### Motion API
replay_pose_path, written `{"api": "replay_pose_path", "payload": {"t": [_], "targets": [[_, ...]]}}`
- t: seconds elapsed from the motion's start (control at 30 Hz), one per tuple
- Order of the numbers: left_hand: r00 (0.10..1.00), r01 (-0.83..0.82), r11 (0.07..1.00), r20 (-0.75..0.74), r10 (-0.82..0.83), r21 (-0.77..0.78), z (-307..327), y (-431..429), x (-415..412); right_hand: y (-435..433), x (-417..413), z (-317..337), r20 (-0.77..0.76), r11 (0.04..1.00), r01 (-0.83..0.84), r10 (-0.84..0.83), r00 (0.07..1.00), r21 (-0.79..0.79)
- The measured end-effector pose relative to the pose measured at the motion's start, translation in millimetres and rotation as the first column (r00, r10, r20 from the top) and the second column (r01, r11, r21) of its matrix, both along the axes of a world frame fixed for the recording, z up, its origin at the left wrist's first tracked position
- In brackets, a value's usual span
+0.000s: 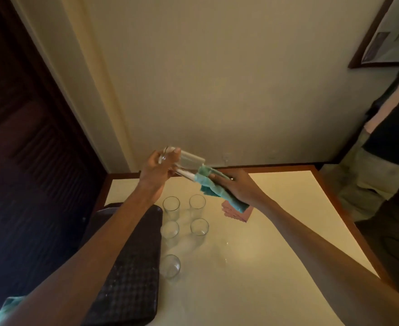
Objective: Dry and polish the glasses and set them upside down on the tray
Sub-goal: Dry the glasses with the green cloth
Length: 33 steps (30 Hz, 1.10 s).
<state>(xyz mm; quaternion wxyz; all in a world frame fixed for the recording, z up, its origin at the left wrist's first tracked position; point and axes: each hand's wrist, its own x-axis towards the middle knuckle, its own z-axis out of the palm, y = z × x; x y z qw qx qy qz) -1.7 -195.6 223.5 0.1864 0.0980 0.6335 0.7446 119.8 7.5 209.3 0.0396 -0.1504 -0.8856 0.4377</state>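
Glass (184, 162) at frame centre, held sideways, base gripped in left hand (157, 171), open mouth toward teal cloth (213, 188) pinched in right hand (237, 187); tray (132, 278) lower left, likely for finished glasses.

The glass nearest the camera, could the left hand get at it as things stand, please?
Probably not yet: the left hand grips the raised glass. Otherwise the nearest glass stands unobstructed beside the tray.
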Motion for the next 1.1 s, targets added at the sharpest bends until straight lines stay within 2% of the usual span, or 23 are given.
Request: {"api": "replay_pose_path", "payload": {"t": [0.17, 0.27, 0.4, 0.53, 0.63, 0.8, 1.1], "targets": [[0.998, -0.016, 0.975, -0.070, 0.000, -0.222, -53.0, 22.8, 37.0, 32.6, 54.3, -71.7, 0.099, 0.989, 0.142, -0.137, 0.986, -0.045], [0.990, 0.005, 0.935, -0.128, -0.054, -0.355, -83.0, 34.6, 64.2, 40.2, 82.3, -108.7, 0.183, 0.974, 0.209, -0.191, 0.964, -0.084], [0.971, 0.042, 0.856, -0.181, -0.157, -0.516, -130.1, 47.1, 104.4, 47.1, 116.0, -164.7, 0.298, 0.952, 0.291, -0.251, 0.921, -0.096], [0.925, 0.164, 0.755, -0.166, -0.341, -0.635, -171.8, 47.7, 140.1, 47.7, 145.3, -209.7, 0.431, 0.942, 0.332, -0.283, 0.857, -0.041], [0.873, 0.222, 0.684, -0.171, -0.457, -0.695, -198.2, 48.4, 163.4, 46.2, 167.0, -235.4, 0.462, 0.929, 0.371, -0.326, 0.824, -0.006], [0.796, 0.278, 0.578, -0.152, -0.585, -0.767, -231.8, 50.5, 192.6, 37.9, 191.6, -259.8, 0.468, 0.894, 0.442, -0.363, 0.806, -0.068], [0.747, 0.282, 0.542, -0.172, -0.642, -0.792, -253.9, 47.8, 217.7, 32.1, 202.2, -276.6, 0.457, 0.881, 0.460, -0.367, 0.810, -0.107]]}}
